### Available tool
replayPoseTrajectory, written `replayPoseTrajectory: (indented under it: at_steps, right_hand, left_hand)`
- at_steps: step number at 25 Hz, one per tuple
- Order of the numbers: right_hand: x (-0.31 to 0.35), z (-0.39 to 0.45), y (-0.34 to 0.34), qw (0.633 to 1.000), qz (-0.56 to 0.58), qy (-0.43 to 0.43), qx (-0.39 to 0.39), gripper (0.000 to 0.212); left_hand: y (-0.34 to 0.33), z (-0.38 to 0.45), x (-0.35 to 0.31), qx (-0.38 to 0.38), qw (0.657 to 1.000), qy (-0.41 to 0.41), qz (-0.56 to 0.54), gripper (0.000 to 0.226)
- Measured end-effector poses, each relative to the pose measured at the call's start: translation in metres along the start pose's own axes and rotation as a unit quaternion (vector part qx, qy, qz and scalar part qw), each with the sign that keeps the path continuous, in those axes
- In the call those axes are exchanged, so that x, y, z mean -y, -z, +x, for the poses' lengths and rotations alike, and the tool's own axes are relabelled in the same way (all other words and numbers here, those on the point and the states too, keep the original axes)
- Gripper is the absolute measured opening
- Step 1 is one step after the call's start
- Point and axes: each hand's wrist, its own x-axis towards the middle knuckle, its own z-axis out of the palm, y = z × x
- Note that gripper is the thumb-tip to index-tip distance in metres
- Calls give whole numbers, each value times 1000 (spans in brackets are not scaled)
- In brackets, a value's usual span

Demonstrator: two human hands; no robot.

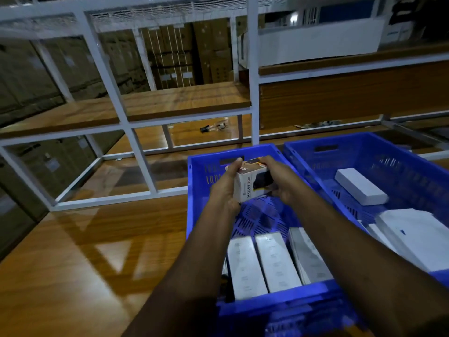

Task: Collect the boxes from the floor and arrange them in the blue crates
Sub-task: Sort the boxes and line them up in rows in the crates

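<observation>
I see my left hand (pixel 224 188) and right hand (pixel 281 181) gripping a small printed cardboard box (pixel 252 182) over the perforated blue crate (pixel 206 164); long white boxes (pixel 269 261) lie below.

A white metal rack (pixel 252 69) holds brown wooden shelves (pixel 150 105). Stacked brown cartons (pixel 184 57) sit behind it.

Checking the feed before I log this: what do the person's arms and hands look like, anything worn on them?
Both forearms are bare as far as the frame shows, with no sleeves in view. The left hand and right hand wear no gloves. No watch, bracelet or ring is visible on either, though the dim light and blur could hide small items.
</observation>
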Motion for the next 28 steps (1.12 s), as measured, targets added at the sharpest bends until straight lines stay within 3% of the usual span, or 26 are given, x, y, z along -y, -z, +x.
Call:
replayPoseTrajectory:
  at_steps: [2,4,6,8,10,12,21,26,28]
  right_hand:
    - [4,9,2,1000,-17,-13,21,33]
    - [7,18,8,998,-21,-41,34,28]
    - [3,30,13,996,-16,-70,54,28]
    - [-6,44,15,992,-5,-101,80,33]
    - [-16,58,13,985,38,-142,87,37]
    - [-23,68,10,981,69,-161,83,34]
    - [-24,77,4,960,153,-200,121,27]
    - [-23,69,-1,965,139,-173,139,25]
    - [-21,67,-4,968,142,-159,133,29]
  left_hand:
    - [-6,20,-3,-45,999,-13,-10,64]
    - [-1,58,1,-78,997,6,-28,109]
    - [9,87,7,-87,995,-3,-44,126]
    - [7,79,4,-83,995,-32,-39,107]
    - [7,84,6,-87,994,-69,-19,66]
    - [9,93,10,-85,993,-84,25,43]
    - [2,109,28,-81,987,-78,116,49]
    - [8,118,32,-122,991,-55,20,68]
    - [13,118,26,-116,991,-63,-6,65]
